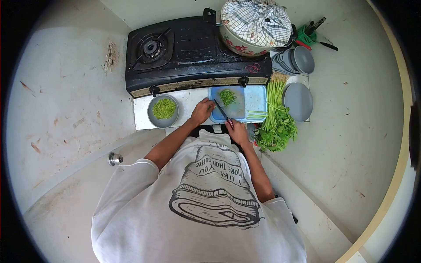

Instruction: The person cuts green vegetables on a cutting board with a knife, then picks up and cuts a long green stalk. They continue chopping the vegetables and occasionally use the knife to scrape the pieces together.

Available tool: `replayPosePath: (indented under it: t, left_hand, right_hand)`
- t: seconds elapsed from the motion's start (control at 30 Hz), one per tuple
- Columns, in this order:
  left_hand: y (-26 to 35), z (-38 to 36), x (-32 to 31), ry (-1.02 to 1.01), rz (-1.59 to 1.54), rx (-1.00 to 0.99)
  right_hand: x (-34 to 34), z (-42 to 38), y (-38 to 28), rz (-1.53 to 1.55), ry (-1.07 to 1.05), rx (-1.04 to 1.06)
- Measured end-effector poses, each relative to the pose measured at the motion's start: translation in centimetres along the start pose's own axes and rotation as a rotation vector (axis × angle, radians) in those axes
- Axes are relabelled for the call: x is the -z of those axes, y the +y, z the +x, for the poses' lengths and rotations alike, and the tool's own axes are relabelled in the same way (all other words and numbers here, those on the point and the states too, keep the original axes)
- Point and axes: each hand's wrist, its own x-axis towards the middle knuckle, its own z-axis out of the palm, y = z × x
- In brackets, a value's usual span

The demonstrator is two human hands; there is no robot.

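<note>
My right hand (237, 132) is closed around the handle of a knife (223, 112), whose dark blade points up and left across a blue cutting board (239, 109). At the board's left edge, my left hand (203, 110) has its fingers bent together beside the knife's tip; whether they pinch anything is too small to see. A small heap of chopped greens (227, 97) lies on the board just beyond the blade. The board rests on a light blue tray (258, 93), with a few cut stems (258, 115) at its right side.
A bunch of leafy green stalks (276, 118) lies right of the tray, beside grey plates (298, 101) and stacked bowls (303, 59). Left stands a grey bowl of chopped greens (164, 108). Behind are a black gas stove (193, 65) and a cloth-covered pot (245, 46).
</note>
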Motion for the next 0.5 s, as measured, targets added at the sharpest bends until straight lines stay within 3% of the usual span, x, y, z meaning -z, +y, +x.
replayPosePath:
  t: [0.5]
  left_hand:
    - [0.6, 0.2, -1.4, 0.048, 0.086, 0.023]
  right_hand:
    - [-2.8, 0.2, 0.2, -0.153, 0.04, -0.032]
